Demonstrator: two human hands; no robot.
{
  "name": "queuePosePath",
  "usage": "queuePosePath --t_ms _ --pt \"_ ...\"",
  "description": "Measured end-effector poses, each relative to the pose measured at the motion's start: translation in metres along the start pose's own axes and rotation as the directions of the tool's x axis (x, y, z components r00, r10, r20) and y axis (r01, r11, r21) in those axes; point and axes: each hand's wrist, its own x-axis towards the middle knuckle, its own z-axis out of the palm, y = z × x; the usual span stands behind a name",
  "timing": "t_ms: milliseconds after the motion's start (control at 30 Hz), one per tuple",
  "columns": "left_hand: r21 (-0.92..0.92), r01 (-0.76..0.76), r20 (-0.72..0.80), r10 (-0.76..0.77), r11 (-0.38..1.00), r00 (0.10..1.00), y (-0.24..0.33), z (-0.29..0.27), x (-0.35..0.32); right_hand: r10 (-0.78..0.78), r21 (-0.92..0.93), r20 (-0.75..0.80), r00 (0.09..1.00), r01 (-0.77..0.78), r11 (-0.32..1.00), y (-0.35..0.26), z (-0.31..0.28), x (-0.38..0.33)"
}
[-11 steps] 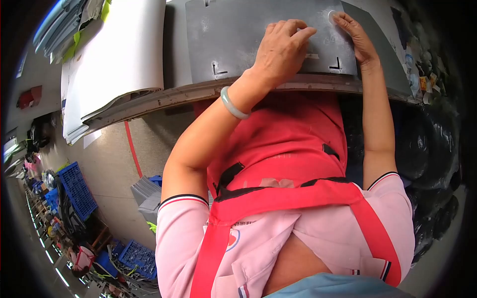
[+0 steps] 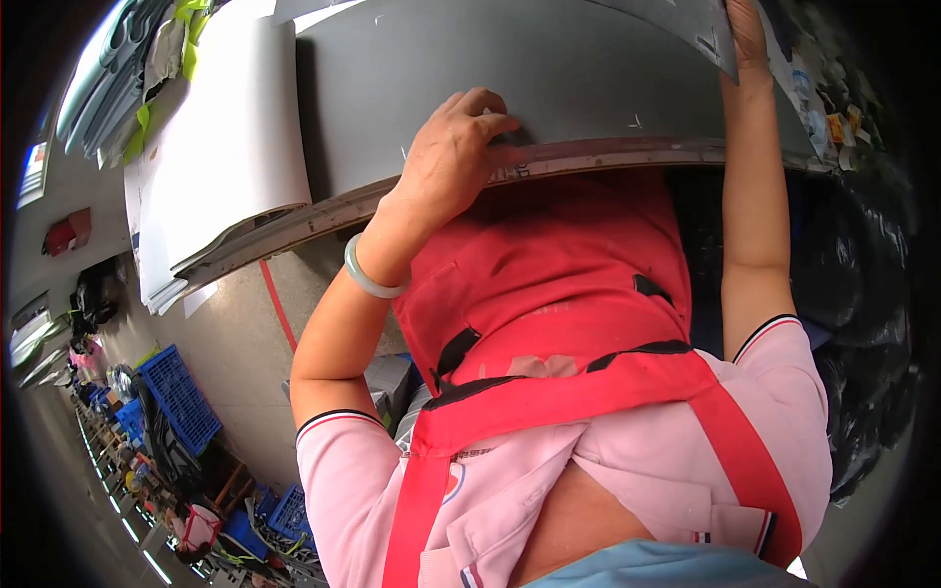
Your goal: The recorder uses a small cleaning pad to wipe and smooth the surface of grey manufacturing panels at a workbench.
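In front of you runs a workbench (image 2: 608, 153) with a worn, brownish front edge that bows in the wide view; on it a broad dark grey sheet (image 2: 588, 69) lies flat, bearing small white marks (image 2: 635, 122) toward your side; at its left you have a pile of white sheets (image 2: 235, 127), rounded over along one side, loose corners poking out at the front left.

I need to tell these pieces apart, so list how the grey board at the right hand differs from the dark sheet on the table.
The grey board is raised in the right hand; the dark sheet lies flat on the table.
Only part of the board shows, at the top edge; the sheet spreads widely across the view.
Both are grey.
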Motion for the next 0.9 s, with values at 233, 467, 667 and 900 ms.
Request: queuePosePath --t_ms 233,467,667,900 --pt "-0.105 0.005 0.073 0.002 0.994 0.997 -0.011 -0.01 0.001 -0.646 -0.8 0.15 0.749 0.476 0.366 -0.011 0.004 -0.001" --pt "0.17 -0.233 0.04 0.229 0.958 0.973 0.022 0.042 0.045 -0.421 -0.473 -0.069 0.904 0.342 0.812 0.011 0.004 0.012" --pt "0.219 -0.35 0.083 0.34 0.911 0.937 0.1 0.139 0.16 -0.603 -0.832 0.091 0.792 0.393 0.391 -0.043 0.01 -0.02" --pt "-0.377 -0.314 -0.493 0.098 0.872 0.865 -0.019 0.06 0.224 -0.651 -0.843 0.234 0.722 0.484 0.235 -0.019 0.045 -0.034"
